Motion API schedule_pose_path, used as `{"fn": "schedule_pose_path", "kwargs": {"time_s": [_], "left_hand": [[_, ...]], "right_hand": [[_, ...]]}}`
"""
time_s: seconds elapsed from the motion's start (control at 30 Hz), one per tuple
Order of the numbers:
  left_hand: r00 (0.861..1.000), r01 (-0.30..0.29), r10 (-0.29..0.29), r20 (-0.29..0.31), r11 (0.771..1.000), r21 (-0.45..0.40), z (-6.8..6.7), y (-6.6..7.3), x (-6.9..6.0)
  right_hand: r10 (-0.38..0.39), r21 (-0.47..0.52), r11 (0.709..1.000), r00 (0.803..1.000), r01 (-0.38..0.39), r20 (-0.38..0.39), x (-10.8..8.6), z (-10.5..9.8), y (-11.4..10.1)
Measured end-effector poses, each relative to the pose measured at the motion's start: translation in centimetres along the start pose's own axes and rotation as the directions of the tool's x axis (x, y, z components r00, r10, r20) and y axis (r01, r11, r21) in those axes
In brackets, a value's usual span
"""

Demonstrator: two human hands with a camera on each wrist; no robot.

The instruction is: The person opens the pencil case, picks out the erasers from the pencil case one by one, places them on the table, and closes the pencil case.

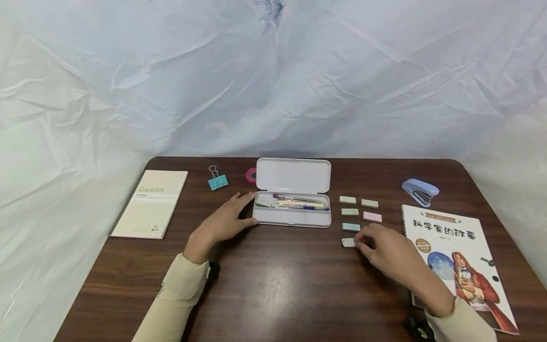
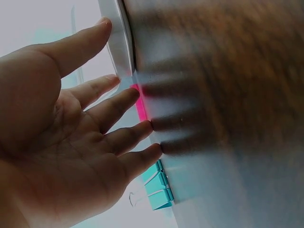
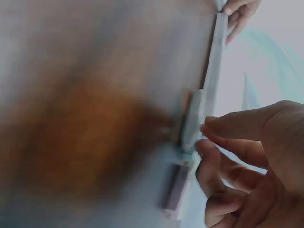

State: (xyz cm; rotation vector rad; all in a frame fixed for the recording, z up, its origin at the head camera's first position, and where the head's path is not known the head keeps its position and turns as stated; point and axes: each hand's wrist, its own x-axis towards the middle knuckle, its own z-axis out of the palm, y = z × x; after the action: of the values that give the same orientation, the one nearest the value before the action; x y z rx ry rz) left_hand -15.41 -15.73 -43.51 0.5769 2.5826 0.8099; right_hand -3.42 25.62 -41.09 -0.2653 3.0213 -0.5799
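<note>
My left hand rests with straight, spread fingers against the left side of an open white pencil case. Pens lie in the case's back compartment. On the right, the thumb and fingertips of my right hand pinch the end of a small white eraser, which is on or just above the table; the right wrist view also shows this eraser. Just behind it lies a blue eraser. A pink eraser and several pale green ones sit farther back in two columns.
A notepad, a teal binder clip and a pink tape roll lie left of or beside the case. On the right are a blue stapler and a book, partly under my right forearm. A white curtain hangs behind the table.
</note>
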Motion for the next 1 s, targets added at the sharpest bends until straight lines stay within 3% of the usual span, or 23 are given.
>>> {"fn": "schedule_pose_path", "kwargs": {"time_s": [0.17, 0.33, 0.37, 0.47, 0.57, 0.6, 0.7, 0.83, 1.0], "left_hand": [[1.000, 0.024, -0.024, 0.015, 1.000, -0.004, -0.7, 1.4, -0.5], [0.999, 0.044, -0.044, 0.017, 0.999, 0.002, -0.7, 2.0, -0.7], [0.999, 0.040, -0.040, 0.012, 0.999, 0.008, -0.4, 1.3, -0.4], [0.999, 0.037, -0.037, 0.017, 0.999, 0.000, -0.2, 1.0, -0.3], [1.000, 0.007, -0.007, -0.007, 1.000, 0.007, 0.7, -0.9, 0.5], [1.000, 0.005, -0.005, -0.004, 1.000, 0.005, 0.6, -0.7, 0.4], [1.000, -0.011, 0.011, -0.029, 1.000, 0.014, 1.4, -2.2, 1.2], [1.000, 0.001, -0.001, -0.024, 1.000, 0.003, 1.3, -2.1, 1.2], [1.000, 0.019, -0.019, -0.021, 1.000, 0.005, 1.2, -2.0, 1.1]], "right_hand": [[0.026, 0.039, 0.999, 0.999, -0.028, 0.037, 1.8, -1.1, -1.5], [-0.020, 0.096, 0.995, 0.999, 0.016, 0.038, 4.6, -1.0, -3.8], [-0.031, 0.115, 0.993, 0.999, 0.026, 0.041, 5.3, -0.8, -4.3], [-0.064, 0.190, 0.980, 0.997, 0.054, 0.049, 7.3, 0.0, -5.6], [-0.092, 0.252, 0.965, 0.994, 0.073, 0.065, 9.0, 0.9, -6.9], [-0.106, 0.264, 0.961, 0.992, 0.085, 0.066, 9.6, 1.2, -7.4], [-0.149, 0.275, 0.952, 0.988, 0.131, 0.045, 11.2, 2.1, -8.5], [-0.218, 0.281, 0.937, 0.976, 0.208, 0.005, 13.8, 4.3, -8.9], [-0.244, 0.255, 0.937, 0.970, 0.237, -0.005, 17.0, 8.1, -8.6]]}}
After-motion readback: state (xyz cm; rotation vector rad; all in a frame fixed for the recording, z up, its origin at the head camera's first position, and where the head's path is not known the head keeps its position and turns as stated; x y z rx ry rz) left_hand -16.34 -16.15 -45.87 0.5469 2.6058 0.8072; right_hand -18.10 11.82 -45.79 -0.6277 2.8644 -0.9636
